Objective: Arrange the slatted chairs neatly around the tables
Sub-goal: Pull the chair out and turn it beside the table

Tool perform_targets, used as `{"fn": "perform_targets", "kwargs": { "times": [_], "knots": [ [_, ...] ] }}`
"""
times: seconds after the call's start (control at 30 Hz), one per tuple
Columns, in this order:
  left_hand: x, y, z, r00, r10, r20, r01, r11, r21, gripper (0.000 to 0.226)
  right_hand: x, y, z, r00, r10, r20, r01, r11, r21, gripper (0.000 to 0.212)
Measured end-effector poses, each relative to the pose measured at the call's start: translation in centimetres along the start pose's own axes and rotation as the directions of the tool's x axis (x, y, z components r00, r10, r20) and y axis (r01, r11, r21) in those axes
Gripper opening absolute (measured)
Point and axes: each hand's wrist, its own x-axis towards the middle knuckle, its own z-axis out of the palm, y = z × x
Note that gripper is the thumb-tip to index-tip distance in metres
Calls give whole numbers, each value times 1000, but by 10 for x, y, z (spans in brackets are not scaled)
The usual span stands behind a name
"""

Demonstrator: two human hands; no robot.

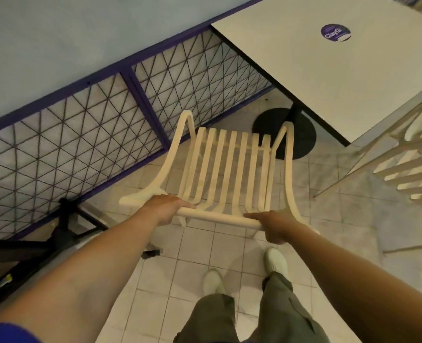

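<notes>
Slatted chair (219, 169) is held at frame centre, lower left of the table (353, 78). Its top rail (217, 217) is gripped by the left hand (166, 206) and right hand (276, 225), fingers (253, 215) curled round it. It is judged rigid and light, and best held by that rail.

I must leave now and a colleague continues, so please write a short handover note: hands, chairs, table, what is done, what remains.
Left hand grips the top rail of the cream slatted chair; right hand grips the same rail further right.
The chair faces the white square table, seat front near its round black base, not yet under the top.
A second slatted chair stands beside the table, at the right of the view.
Done: held chair is lined up with the table. Left: push it in squarely, release, then check the second chair.
</notes>
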Motion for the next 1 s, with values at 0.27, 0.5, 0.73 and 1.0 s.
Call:
{"fn": "perform_targets", "kwargs": {
  "times": [0.27, 0.5, 0.73, 1.0],
  "knots": [
    [6, -4, 5, 1000, 30, 4, -30, 999, 27, 72, 5, 0, 17, 998, 65, -21, -63, 994, 86, 74],
    [13, -3, 4, 997, -44, 68, 45, 999, -12, 67, 15, -2, 9, 996, -15, 86, -2, 981, 192, 71],
    [17, 2, 10, 996, -90, 19, 89, 995, 48, 75, 19, -4, 14, 996, 18, 85, -30, 990, 135, 80],
    [19, -6, 10, 998, -14, 55, 11, 999, 41, 82, 18, -13, 12, 994, 57, 92, -68, 991, 118, 82]
  ]
}}
